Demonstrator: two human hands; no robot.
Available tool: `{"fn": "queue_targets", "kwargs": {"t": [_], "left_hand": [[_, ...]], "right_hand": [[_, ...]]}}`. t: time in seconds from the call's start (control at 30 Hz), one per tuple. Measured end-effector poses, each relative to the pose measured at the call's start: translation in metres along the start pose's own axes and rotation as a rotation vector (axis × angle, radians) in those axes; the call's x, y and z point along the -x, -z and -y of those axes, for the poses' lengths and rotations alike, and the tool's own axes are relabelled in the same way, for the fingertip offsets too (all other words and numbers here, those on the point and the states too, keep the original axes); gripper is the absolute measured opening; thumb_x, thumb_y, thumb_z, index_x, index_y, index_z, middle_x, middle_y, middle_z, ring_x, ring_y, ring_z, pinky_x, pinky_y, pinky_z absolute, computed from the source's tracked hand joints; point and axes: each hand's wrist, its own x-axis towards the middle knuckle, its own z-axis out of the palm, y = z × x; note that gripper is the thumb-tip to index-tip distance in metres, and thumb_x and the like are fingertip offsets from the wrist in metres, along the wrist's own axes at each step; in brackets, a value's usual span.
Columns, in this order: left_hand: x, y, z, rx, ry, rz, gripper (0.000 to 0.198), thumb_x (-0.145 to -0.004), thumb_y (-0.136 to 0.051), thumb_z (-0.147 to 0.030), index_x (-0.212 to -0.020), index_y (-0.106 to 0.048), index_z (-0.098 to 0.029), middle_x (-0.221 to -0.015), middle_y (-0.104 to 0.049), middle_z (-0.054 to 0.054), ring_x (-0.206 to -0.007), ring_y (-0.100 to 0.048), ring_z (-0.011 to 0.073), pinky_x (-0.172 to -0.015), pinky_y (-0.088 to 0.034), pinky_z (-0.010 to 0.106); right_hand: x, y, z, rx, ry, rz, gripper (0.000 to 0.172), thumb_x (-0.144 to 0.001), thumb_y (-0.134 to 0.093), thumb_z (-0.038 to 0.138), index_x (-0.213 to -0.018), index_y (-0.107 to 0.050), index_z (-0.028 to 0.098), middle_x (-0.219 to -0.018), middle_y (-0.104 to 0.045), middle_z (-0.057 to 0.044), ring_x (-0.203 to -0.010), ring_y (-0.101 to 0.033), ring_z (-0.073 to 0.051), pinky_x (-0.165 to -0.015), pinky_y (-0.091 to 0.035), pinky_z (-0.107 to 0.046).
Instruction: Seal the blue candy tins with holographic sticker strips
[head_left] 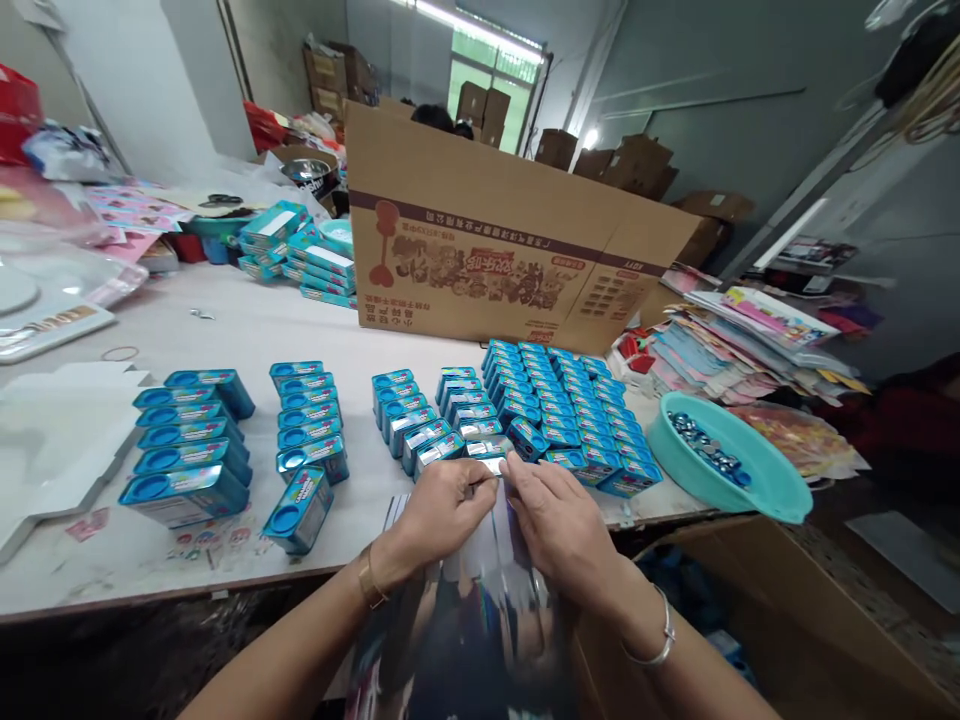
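My left hand [448, 508] is closed, its fingers curled into a pinch at the table's front edge. My right hand [562, 525] meets it from the other side, fingers close together and bent inward. A small whitish shiny piece [493, 466] shows between the fingertips; the hands hide most of it. Right behind the hands stand rows of small blue boxes [551, 405], packed tightly on the right and looser toward the middle [405, 410]. Further left is a column of blue boxes [307, 415], with one blue box [298, 510] turned askew at its front.
Another column of blue boxes [187, 490] stands at far left beside a white sheet [60, 430]. A large cardboard panel [480, 170] rises behind. At right sit a turquoise basin [667, 460] of shiny metallic pieces and stacked printed sheets [720, 350]. An open carton [810, 610] lies below.
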Motion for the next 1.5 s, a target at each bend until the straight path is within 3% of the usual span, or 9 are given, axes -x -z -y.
{"fn": "queue_targets", "kwargs": {"t": [0.3,0.47,0.63,0.8,0.93,1.03,1.13,1.3,1.5], "left_hand": [[-0.003,0.005,0.0,0.047,0.017,0.026,0.034,-0.087,-0.044,-0.026,-0.054,-0.042,-0.018,-0.054,-0.039,-0.005,-0.054,-0.036,0.0092,-0.055,-0.026,0.025],[-0.004,0.007,0.006,-0.031,-0.056,-0.018,0.033,-0.09,-0.044,-0.024,-0.058,-0.045,-0.019,-0.056,-0.044,-0.005,-0.054,-0.04,0.0094,-0.055,-0.029,0.024],[0.004,0.001,0.044,-0.403,-0.147,-0.102,0.029,-0.093,-0.046,-0.024,-0.065,-0.055,-0.02,-0.065,-0.055,0.0,-0.06,-0.051,0.0135,-0.058,-0.036,0.026],[0.041,-0.013,0.086,-0.492,-0.1,-0.038,0.019,-0.092,-0.05,-0.023,-0.085,-0.067,-0.019,-0.079,-0.065,0.006,-0.073,-0.061,0.0194,-0.067,-0.049,0.03],[0.064,-0.013,0.082,-0.087,0.036,-0.348,0.042,-0.092,-0.056,-0.034,-0.131,-0.056,-0.019,-0.124,-0.064,0.015,-0.117,-0.059,0.0287,-0.099,-0.048,0.045],[0.063,-0.006,0.071,0.465,0.267,-0.441,0.06,-0.097,-0.036,-0.06,-0.135,-0.052,-0.018,-0.123,-0.066,0.017,-0.112,-0.064,0.0277,-0.091,-0.052,0.043],[0.05,0.003,0.066,0.808,0.357,-0.404,0.088,-0.083,-0.029,-0.085,-0.123,-0.061,-0.013,-0.108,-0.07,0.018,-0.093,-0.068,0.0269,-0.076,-0.054,0.037],[0.022,0.02,0.071,0.729,0.434,-0.552,0.059,-0.074,-0.064,-0.073,-0.084,-0.063,-0.015,-0.071,-0.063,0.004,-0.066,-0.057,0.0155,-0.063,-0.047,0.027],[-0.01,0.036,0.093,0.516,0.438,-0.798,0.038,-0.089,-0.055,-0.046,-0.061,-0.05,-0.02,-0.059,-0.047,-0.003,-0.059,-0.044,0.0118,-0.056,-0.039,0.024]], "right_hand": [[0.01,0.006,-0.001,0.049,0.125,-0.143,0.061,-0.095,-0.052,0.007,-0.153,-0.034,0.016,-0.115,-0.074,-0.013,-0.114,-0.068,-0.023,-0.101,-0.052,-0.044],[-0.002,0.003,-0.003,-0.003,0.094,-0.15,0.068,-0.094,-0.051,0.005,-0.156,-0.026,0.017,-0.105,-0.075,-0.01,-0.104,-0.069,-0.022,-0.098,-0.053,-0.045],[-0.011,0.02,-0.001,-0.042,0.072,-0.058,0.073,-0.096,-0.047,0.006,-0.16,-0.017,0.023,-0.094,-0.072,-0.006,-0.085,-0.068,-0.021,-0.088,-0.056,-0.043],[-0.032,0.031,0.006,-0.313,-0.21,-0.054,0.069,-0.097,-0.05,0.012,-0.158,-0.021,0.027,-0.089,-0.068,-0.002,-0.08,-0.066,-0.017,-0.078,-0.057,-0.032],[-0.057,0.006,0.006,-0.548,-0.375,-0.03,0.066,-0.095,-0.053,0.016,-0.155,-0.028,0.026,-0.084,-0.064,0.001,-0.076,-0.064,-0.015,-0.077,-0.057,-0.031],[-0.076,-0.021,0.006,-0.682,-0.442,-0.006,0.065,-0.093,-0.054,0.017,-0.154,-0.03,0.024,-0.083,-0.062,0.001,-0.075,-0.063,-0.015,-0.074,-0.056,-0.03],[-0.093,-0.043,0.007,-0.759,-0.485,0.033,0.066,-0.093,-0.054,0.018,-0.153,-0.03,0.023,-0.082,-0.062,0.002,-0.075,-0.062,-0.015,-0.073,-0.055,-0.03],[-0.121,-0.071,0.008,-0.801,-0.52,0.077,0.065,-0.091,-0.055,0.018,-0.152,-0.033,0.022,-0.081,-0.062,0.002,-0.073,-0.06,-0.014,-0.072,-0.052,-0.029],[-0.155,-0.109,0.001,-0.783,-0.529,0.09,0.065,-0.088,-0.057,0.019,-0.15,-0.037,0.019,-0.077,-0.063,0.002,-0.066,-0.06,-0.015,-0.064,-0.049,-0.028]]}}
